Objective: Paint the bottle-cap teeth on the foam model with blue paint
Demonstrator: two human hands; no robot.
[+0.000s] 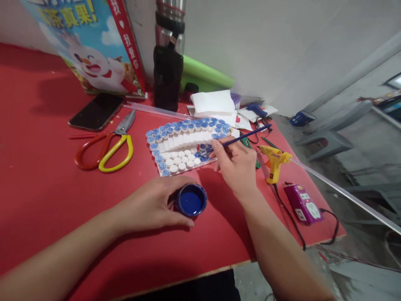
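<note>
My left hand (159, 205) is wrapped round a small jar of dark blue paint (191, 200) on the red table. In my right hand (236, 165) is a thin blue paintbrush (246, 135), its tip down among small round pieces. These pieces belong to a white craft board (184, 140) in front of me. Blue-and-white discs (162, 165) line its border, and a row of white strips (184, 140) crosses its middle. Below the strips sit white discs (181, 166); those beside the brush tip are dark blue. My fingers hide the board's right end.
Scissors (120, 146) and a phone (97, 112) lie to the left, below a printed bag (94, 54). A dark bottle (169, 62) stands behind the board. On the right are a yellow glue gun (274, 161), its cord, and a purple box (303, 204) near the table edge.
</note>
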